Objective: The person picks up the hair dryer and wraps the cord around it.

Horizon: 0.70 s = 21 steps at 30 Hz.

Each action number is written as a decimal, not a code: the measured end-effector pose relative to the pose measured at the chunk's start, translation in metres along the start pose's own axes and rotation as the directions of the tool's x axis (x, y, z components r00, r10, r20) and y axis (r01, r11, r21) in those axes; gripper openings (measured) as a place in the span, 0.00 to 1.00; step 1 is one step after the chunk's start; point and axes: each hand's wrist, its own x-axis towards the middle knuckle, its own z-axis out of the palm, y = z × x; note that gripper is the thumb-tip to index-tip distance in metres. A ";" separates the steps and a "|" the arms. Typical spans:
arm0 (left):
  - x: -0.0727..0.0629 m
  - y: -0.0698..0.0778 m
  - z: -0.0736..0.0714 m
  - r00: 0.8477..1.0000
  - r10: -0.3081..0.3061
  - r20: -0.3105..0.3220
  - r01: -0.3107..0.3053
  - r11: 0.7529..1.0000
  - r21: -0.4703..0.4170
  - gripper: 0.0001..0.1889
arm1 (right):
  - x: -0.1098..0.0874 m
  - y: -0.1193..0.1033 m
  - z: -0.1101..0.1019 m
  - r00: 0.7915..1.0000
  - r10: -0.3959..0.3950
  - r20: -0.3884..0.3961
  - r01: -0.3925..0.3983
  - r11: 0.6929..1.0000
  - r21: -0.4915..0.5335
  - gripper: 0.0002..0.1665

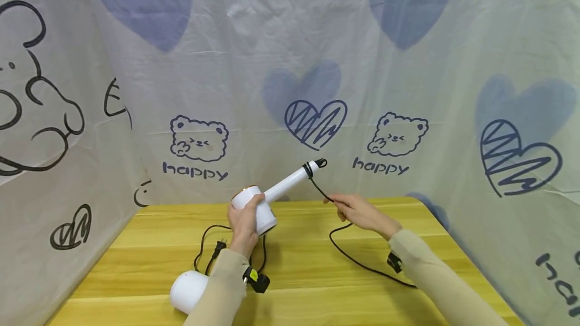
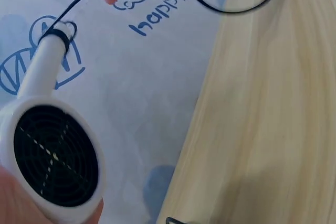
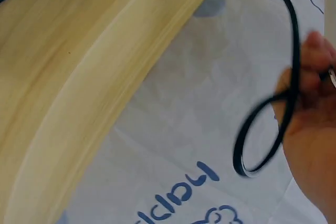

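Above the table, my left hand [image 1: 243, 223] grips the barrel of a white hair dryer [image 1: 266, 216], whose handle points up to the right. A dark round grille [image 2: 56, 156] on one end of the barrel faces the left wrist camera. Black cord [image 1: 320, 191] is wound round the handle's tip and runs from there to my right hand [image 1: 362, 214], which pinches it between thumb and fingers. Past the right hand, the cord hangs in a loop [image 3: 247, 145] in the right wrist view and trails down onto the table. The right fingertips are partly cut off there.
A second white, rounded appliance [image 1: 187, 292] lies at the table's front left, partly hidden by my left forearm. Near it are a black plug [image 1: 219, 248] and a curved black cord [image 1: 199, 245]. A printed cloth [image 1: 254, 89] hangs behind the yellow wooden table [image 1: 308, 275] and along its sides.
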 end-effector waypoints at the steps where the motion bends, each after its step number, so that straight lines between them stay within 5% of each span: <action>1: 0.000 0.000 0.000 1.000 -0.017 0.016 0.017 1.000 -0.015 0.41 | 0.000 0.001 -0.001 1.000 0.004 0.027 -0.006 0.998 0.061 0.20; 8: -0.002 0.000 0.003 0.993 -0.074 0.093 0.082 0.993 -0.086 0.36 | -0.001 0.007 -0.013 0.973 0.173 0.155 -0.218 0.913 0.346 0.19; 13: -0.003 -0.001 0.002 0.982 -0.081 0.169 0.099 0.990 -0.097 0.35 | -0.001 0.014 -0.018 0.939 0.315 0.139 -0.344 0.881 0.325 0.22; 21: -0.004 -0.004 -0.003 0.952 -0.132 0.277 0.153 0.987 -0.056 0.35 | -0.003 0.023 -0.019 0.916 0.401 -0.028 -0.382 0.890 0.247 0.28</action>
